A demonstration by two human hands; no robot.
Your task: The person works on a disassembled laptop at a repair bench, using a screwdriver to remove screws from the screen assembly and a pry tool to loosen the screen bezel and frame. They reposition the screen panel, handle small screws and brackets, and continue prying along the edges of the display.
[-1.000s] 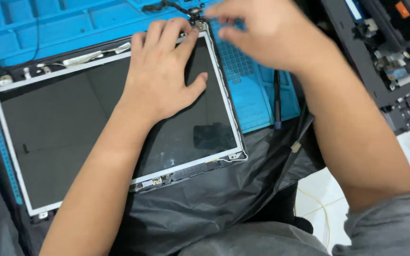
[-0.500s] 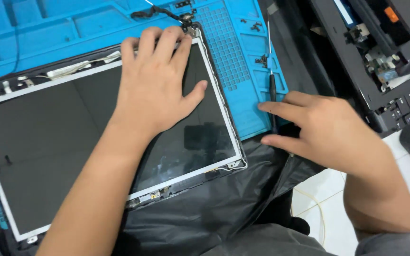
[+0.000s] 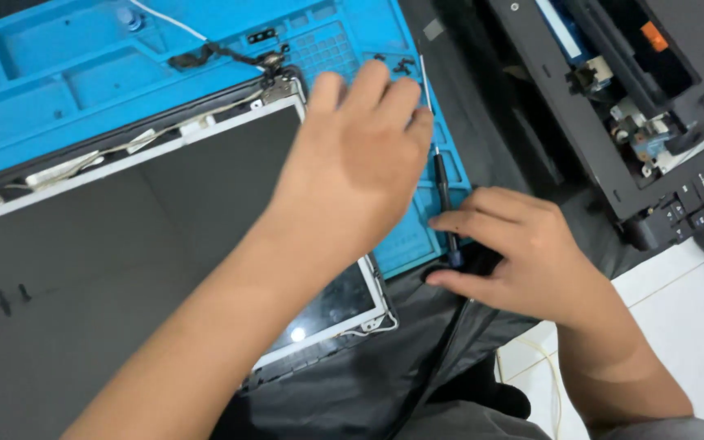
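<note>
A bare laptop screen panel (image 3: pixel 99 253) with a white metal frame lies on a blue repair mat (image 3: pixel 83 73). My left hand (image 3: pixel 360 155) hovers palm down over the panel's top right corner and the mat, fingers apart, holding nothing. My right hand (image 3: pixel 523 253) rests at the mat's right edge, its fingertips pinching the lower end of a thin dark screwdriver (image 3: pixel 442 183) that lies on the mat. A black hinge cable (image 3: pixel 222 55) runs along the panel's top corner.
A black plastic sheet (image 3: pixel 352 383) lies under the panel's lower right. An opened laptop base (image 3: pixel 637 106) with keyboard keys and exposed parts sits at the right. Small screws (image 3: pixel 397 65) lie on the mat. White floor tiles (image 3: pixel 686 318) show at the lower right.
My left hand lifted off the panel and shifted right to its top corner. My right hand came from the top, then settled at the mat's edge on the screwdriver. The view moved closer.
</note>
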